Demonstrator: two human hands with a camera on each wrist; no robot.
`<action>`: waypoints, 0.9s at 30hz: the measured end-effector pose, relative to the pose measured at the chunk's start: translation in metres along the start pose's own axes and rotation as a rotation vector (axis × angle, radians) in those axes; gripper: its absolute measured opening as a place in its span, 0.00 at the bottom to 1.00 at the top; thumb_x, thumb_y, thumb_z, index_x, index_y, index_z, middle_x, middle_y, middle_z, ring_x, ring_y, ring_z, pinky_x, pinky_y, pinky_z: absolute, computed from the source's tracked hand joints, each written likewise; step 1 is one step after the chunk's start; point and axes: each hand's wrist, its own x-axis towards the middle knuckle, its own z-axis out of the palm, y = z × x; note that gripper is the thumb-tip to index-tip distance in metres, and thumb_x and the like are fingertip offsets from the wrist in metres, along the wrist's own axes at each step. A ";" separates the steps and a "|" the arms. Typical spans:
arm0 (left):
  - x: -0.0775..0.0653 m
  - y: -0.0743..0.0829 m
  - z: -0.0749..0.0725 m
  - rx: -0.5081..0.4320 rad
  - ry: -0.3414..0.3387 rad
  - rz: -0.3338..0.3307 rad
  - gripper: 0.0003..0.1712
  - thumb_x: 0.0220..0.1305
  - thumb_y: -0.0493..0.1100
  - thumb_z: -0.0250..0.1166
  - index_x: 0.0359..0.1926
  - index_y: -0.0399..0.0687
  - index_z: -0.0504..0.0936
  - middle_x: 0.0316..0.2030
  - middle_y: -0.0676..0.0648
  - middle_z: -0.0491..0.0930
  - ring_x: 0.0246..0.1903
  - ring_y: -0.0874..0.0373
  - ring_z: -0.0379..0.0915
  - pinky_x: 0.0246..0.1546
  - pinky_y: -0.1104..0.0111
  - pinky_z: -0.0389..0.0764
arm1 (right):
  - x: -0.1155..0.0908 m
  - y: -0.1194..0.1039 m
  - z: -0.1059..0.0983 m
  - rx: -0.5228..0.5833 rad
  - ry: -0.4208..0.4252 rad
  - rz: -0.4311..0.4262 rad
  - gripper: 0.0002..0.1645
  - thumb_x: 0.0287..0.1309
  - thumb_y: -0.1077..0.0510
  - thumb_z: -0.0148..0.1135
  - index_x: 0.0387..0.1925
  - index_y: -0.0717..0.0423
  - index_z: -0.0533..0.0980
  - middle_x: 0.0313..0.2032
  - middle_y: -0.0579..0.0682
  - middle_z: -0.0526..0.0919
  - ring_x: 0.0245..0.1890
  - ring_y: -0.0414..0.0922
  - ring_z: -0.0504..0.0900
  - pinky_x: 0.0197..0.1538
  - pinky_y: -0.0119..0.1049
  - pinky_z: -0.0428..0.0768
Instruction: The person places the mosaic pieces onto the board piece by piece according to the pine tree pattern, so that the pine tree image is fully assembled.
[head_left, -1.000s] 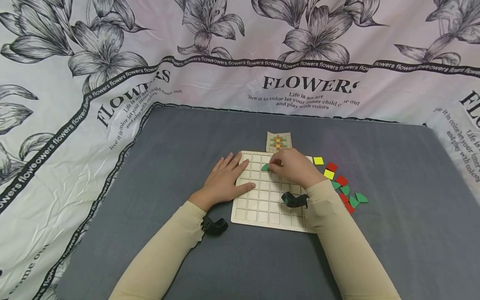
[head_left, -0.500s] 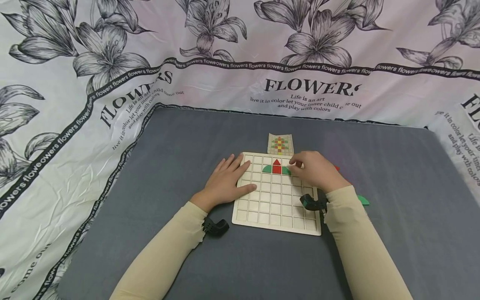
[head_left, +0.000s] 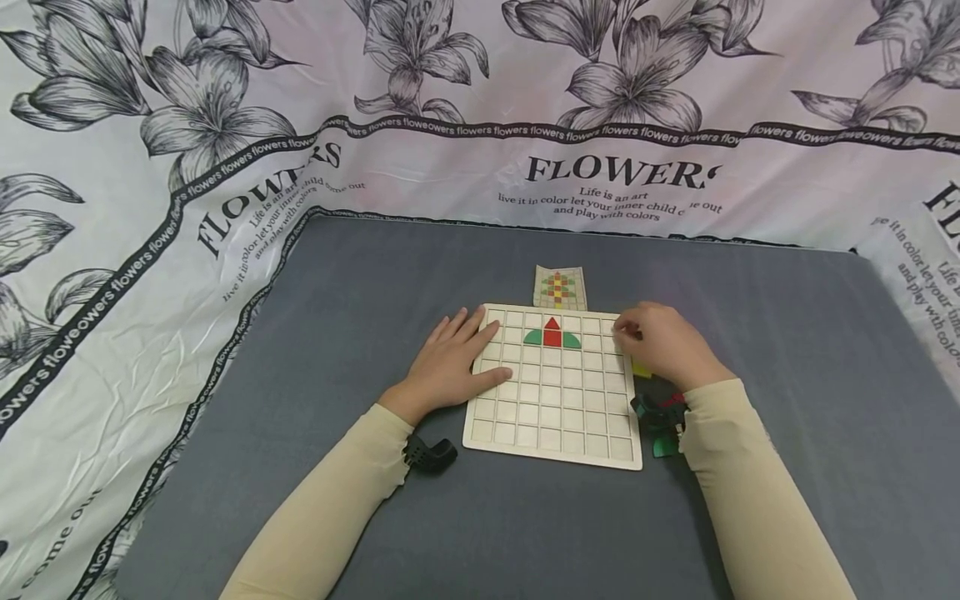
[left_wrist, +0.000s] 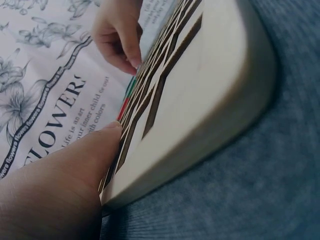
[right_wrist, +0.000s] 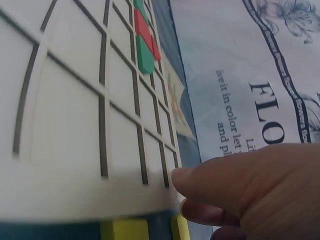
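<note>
A pale wooden board (head_left: 525, 400) with a raised grid of square compartments lies flat on the dark grey cloth-covered tabletop (head_left: 375, 517); the left hand (head_left: 450, 364) rests on its left edge, the fingers straight and spread towards the far left corner, the thumb lying across the compartments.

The right hand (head_left: 666, 342) is over the far right corner of the board; its fingers are loosely bent towards the thumb and hold nothing, and I cannot tell whether they touch the rim.

In the far row of compartments sits a red triangular piece (head_left: 552, 323); directly on its near side, in the second row, is a red square piece (head_left: 552, 337); a green quarter-circle piece (head_left: 533, 337) lies to the left of that square and a second green quarter-circle (head_left: 572, 341) to its right.

Just beyond the far edge of the board lies a small beige card (head_left: 558, 287) printed with a red, yellow and green pattern on a grid; just beside the right edge, two yellow pieces (right_wrist: 131, 230) show in the right wrist view, close to the right hand.

Both arms wear tan sleeves (head_left: 330, 500) and black wrist cameras (head_left: 431, 455); white cloth (head_left: 450, 179) with black flower drawings and lettering stands along the far and left sides of the tabletop.
</note>
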 end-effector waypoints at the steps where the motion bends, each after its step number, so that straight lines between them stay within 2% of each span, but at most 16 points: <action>1: 0.000 0.000 0.000 0.000 0.001 0.000 0.51 0.71 0.78 0.51 0.85 0.61 0.51 0.85 0.52 0.37 0.84 0.51 0.28 0.83 0.53 0.32 | -0.001 0.001 -0.001 -0.006 0.006 0.000 0.12 0.70 0.61 0.65 0.47 0.65 0.87 0.41 0.60 0.85 0.41 0.55 0.83 0.45 0.55 0.83; 6: 0.000 0.000 0.000 0.003 -0.001 0.000 0.51 0.71 0.78 0.51 0.85 0.61 0.51 0.85 0.52 0.37 0.84 0.51 0.28 0.83 0.53 0.32 | -0.006 0.008 -0.004 -0.030 0.024 0.024 0.14 0.69 0.64 0.61 0.50 0.67 0.86 0.46 0.63 0.83 0.44 0.58 0.83 0.46 0.57 0.83; 11: 0.000 -0.001 0.000 0.005 -0.001 -0.002 0.51 0.71 0.78 0.51 0.85 0.62 0.51 0.85 0.53 0.37 0.84 0.52 0.28 0.83 0.53 0.32 | -0.010 0.015 -0.004 -0.031 0.031 0.055 0.17 0.68 0.65 0.61 0.54 0.69 0.83 0.51 0.66 0.77 0.42 0.57 0.78 0.44 0.54 0.79; 18: -0.001 -0.001 0.001 0.001 -0.002 0.001 0.51 0.71 0.78 0.51 0.85 0.61 0.51 0.85 0.53 0.37 0.84 0.52 0.28 0.83 0.53 0.31 | -0.007 0.020 0.000 -0.059 0.022 0.035 0.21 0.69 0.66 0.63 0.61 0.71 0.79 0.63 0.70 0.76 0.62 0.67 0.77 0.62 0.64 0.77; 27: 0.000 0.000 -0.001 0.005 -0.003 0.000 0.51 0.71 0.77 0.51 0.85 0.61 0.51 0.85 0.52 0.37 0.84 0.52 0.28 0.83 0.53 0.31 | -0.008 0.018 0.001 -0.082 0.029 0.069 0.18 0.69 0.63 0.66 0.56 0.70 0.82 0.56 0.69 0.81 0.51 0.63 0.82 0.52 0.61 0.82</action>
